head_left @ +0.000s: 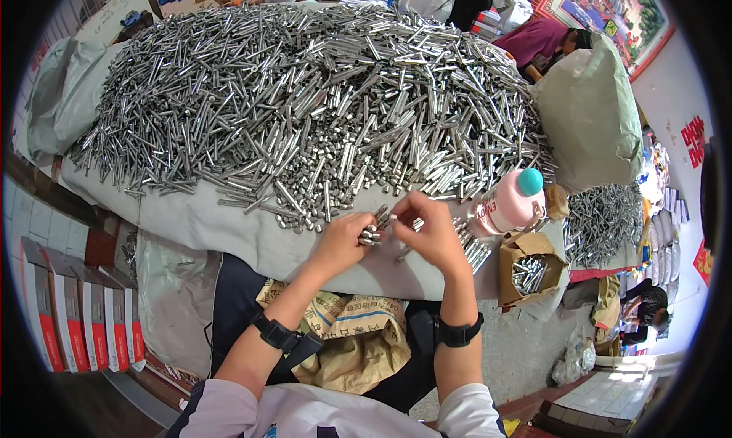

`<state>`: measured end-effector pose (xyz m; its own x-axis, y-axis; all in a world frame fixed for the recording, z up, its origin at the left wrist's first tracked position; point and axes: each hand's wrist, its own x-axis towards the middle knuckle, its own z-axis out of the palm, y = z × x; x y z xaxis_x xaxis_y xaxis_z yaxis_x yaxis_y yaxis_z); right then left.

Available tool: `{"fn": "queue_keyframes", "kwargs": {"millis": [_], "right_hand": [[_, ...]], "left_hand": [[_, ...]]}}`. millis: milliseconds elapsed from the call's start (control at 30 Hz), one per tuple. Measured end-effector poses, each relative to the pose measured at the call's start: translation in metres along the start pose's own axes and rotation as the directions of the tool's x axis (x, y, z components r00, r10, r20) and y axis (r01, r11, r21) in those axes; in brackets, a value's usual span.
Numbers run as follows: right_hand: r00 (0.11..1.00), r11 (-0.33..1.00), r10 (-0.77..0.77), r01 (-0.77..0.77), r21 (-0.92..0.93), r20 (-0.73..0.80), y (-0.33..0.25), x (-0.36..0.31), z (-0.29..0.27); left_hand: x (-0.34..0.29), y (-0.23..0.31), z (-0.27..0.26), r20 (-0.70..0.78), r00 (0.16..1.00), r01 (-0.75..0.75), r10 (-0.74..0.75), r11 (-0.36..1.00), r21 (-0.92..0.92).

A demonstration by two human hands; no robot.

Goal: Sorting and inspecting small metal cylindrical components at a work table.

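Note:
My left hand (345, 243) is closed round several short shiny metal tubes (370, 237), whose ends show at its fingertips. Close beside it, my right hand (431, 234) pinches a small metal piece (393, 218) between thumb and fingers. More metal tubes (474, 249) lie in a row on the grey cloth (301, 249), just right of my right hand. Beyond both hands rises a big heap of loose metal tubes (252, 95). Small stubby metal cylinders (329, 163) lie thickly along its near edge.
A pink bottle with a teal cap (509, 203) stands at right, behind an open cardboard box (531, 270) holding tubes. A pale green sack (591, 118) leans by the heap. Red-and-grey boxes (76, 308) stand at lower left. Other people (534, 41) are at the far side.

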<state>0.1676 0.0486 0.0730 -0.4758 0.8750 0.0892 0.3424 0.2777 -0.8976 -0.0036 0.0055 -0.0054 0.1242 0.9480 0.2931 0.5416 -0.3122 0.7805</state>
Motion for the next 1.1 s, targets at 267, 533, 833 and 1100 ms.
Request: {"fn": "queue_keyframes", "kwargs": {"millis": [267,533,833,1100], "right_hand": [[0.998,1.000,-0.027,0.027,-0.008,0.057,-0.004,-0.026,0.007],[0.987,0.974,-0.158,0.158,-0.162,0.010,-0.004,-0.030,0.016],[0.981,0.966,-0.194,0.186,-0.177,-0.025,-0.004,-0.035,0.020],[0.983,0.969,-0.182,0.175,-0.176,-0.026,-0.002,-0.034,0.020]], "left_hand": [[0.001,0.002,0.001,-0.009,0.999,0.038,-0.038,0.999,-0.033],[-0.001,0.001,0.001,-0.026,1.000,0.013,-0.015,0.999,-0.049],[0.000,0.004,0.000,-0.041,0.999,0.026,-0.028,0.998,-0.065],[0.000,0.005,-0.001,-0.028,0.998,0.061,-0.064,0.995,-0.079]]}}
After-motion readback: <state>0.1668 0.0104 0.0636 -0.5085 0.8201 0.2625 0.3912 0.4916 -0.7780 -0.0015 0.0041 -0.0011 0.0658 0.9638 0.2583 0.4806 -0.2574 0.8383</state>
